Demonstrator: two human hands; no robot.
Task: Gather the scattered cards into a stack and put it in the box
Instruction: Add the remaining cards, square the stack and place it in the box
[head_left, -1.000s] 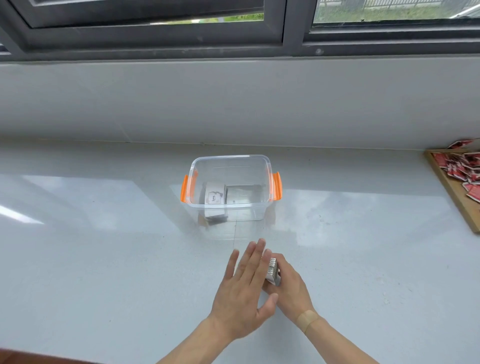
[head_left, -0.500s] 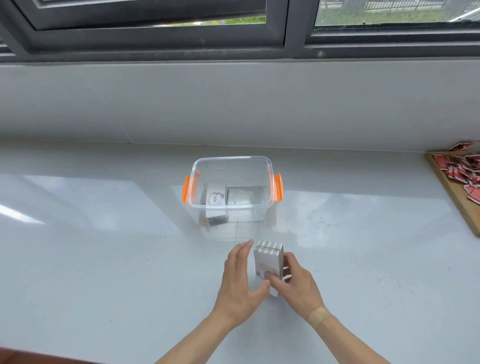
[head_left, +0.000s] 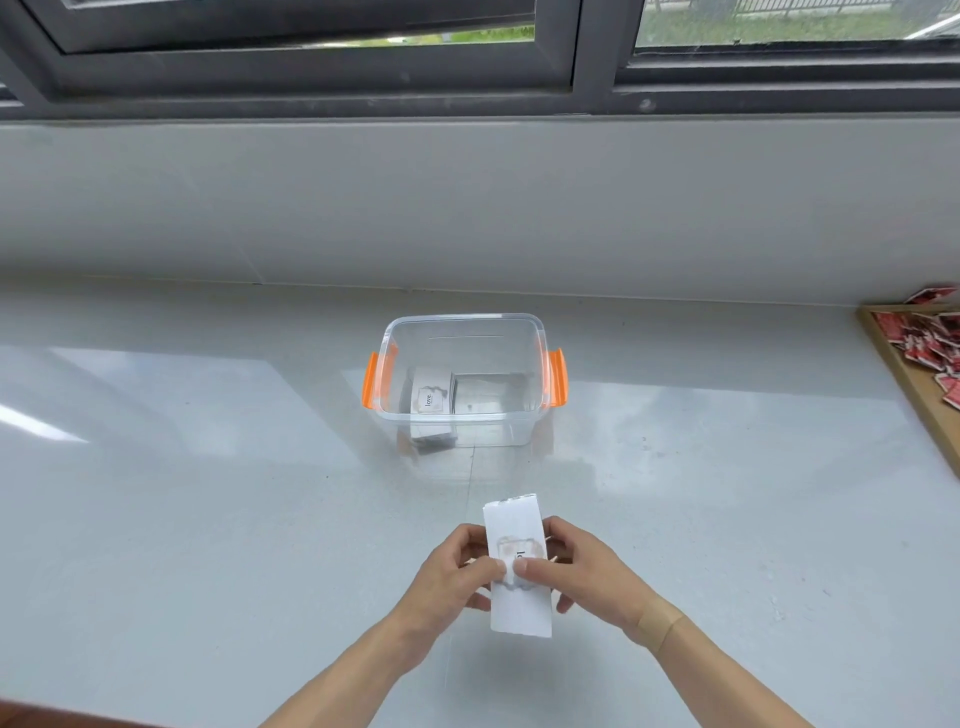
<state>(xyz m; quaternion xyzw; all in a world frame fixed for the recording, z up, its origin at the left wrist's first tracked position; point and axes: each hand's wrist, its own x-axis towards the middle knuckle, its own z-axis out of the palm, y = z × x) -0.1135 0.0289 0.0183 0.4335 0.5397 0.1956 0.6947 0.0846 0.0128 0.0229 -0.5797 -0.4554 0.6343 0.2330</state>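
Note:
A stack of white cards (head_left: 514, 525) is held face up above the grey counter, near the bottom middle of the head view. My left hand (head_left: 451, 582) grips its left edge and my right hand (head_left: 582, 574) grips its right edge, both thumbs pressing on the top card. Beyond it stands a clear plastic box (head_left: 465, 325) with orange handles, open at the top. Inside the box lie two card stacks (head_left: 430, 399), one showing the word "love".
A wooden tray (head_left: 906, 384) with several red packets sits at the right edge. A grey wall and a dark window frame rise behind the box. The glossy counter (head_left: 208, 519) spreads wide to the left and right of my hands.
The stack stood on edge between my hands; now it is turned flat, face up, and lifted slightly toward me. Both hands have shifted to pinch its long sides.

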